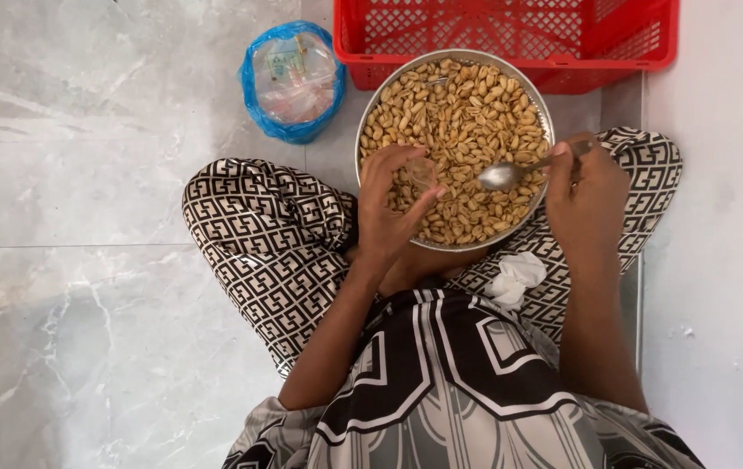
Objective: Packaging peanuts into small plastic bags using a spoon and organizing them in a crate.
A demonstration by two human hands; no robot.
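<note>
So I've got L hand (pixel 393 204) pinched on a small clear bag (pixel 422 172) over the peanut bowl (pixel 370 122), 12 o'clock from my lap; R hand (pixel 587 195) closed round a metal spoon (pixel 510 174), tip at bowl's 4 o'clock.

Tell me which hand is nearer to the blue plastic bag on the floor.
Left. The left hand is over the round metal bowl of peanuts, just right of the blue plastic bag. The right hand, holding a metal spoon, is at the bowl's far side.

Head camera, straight down, close over lap (pixel 285 252).
</note>
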